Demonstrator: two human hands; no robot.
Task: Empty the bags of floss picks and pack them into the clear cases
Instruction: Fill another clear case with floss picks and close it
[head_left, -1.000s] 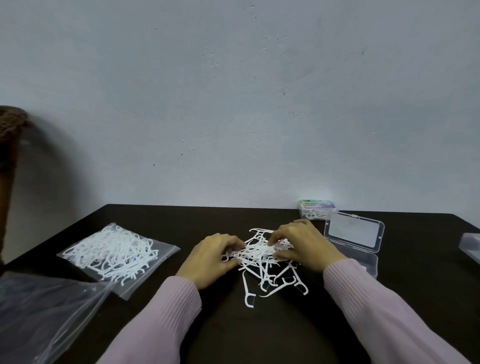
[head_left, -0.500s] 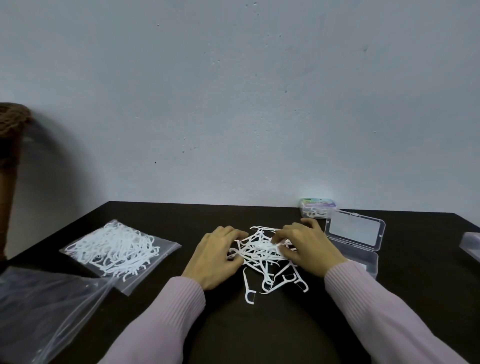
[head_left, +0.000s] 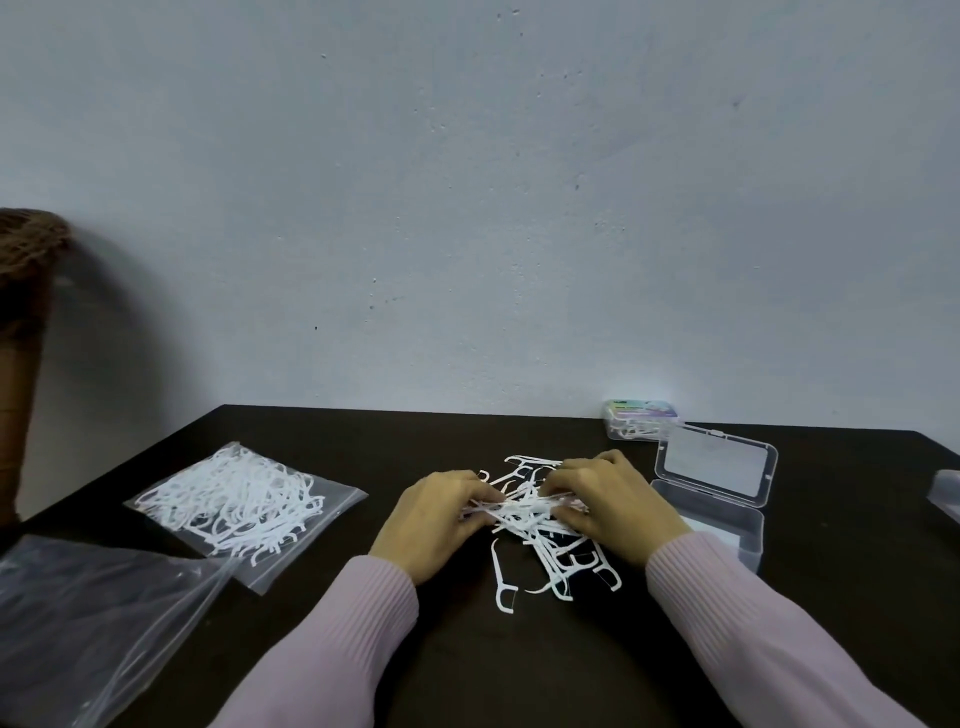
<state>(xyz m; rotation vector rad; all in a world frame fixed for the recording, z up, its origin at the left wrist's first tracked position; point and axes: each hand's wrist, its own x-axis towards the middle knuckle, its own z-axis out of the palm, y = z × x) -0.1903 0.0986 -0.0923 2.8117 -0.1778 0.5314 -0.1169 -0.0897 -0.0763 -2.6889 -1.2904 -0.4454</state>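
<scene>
The dark table (head_left: 363, 441) fills the lower part of the view, w/ a pale wall (head_left: 467, 182) behind it. At the near left corner lies an empty clear bag (head_left: 88, 613), crumpled, partly out of the frame. Just behind it, touching its edge, lies a sealed bag of floss picks (head_left: 244, 499), flat on the table, full of white picks.

At the right side stands an open clear case (head_left: 727, 530); its lid (head_left: 714, 470) is tilted up toward the wall, the tray part is just beside the right wrist. Behind the lid, near the wall, is a closed case w/ coloured label (head_left: 641, 418), picks visible inside. At the far right edge a part of another clear case (head_left: 945, 493) shows, cut off by the frame.

In the centre lies the loose pile of floss picks (head_left: 550, 551), approx. between both hands. The left hand (head_left: 436, 525) has its fingers curled and pinches a bunch of picks at the left end. The right hand (head_left: 608, 504) also has curled fingers and grips the same bunch at the right end, so the bunch is held across between them, slightly above the rest. Several picks lie spread on the table in front of the hands; one single pick (head_left: 503, 582) lies apart at the near side. Both arms wear pink ribbed sleeves (head_left: 337, 639).
</scene>
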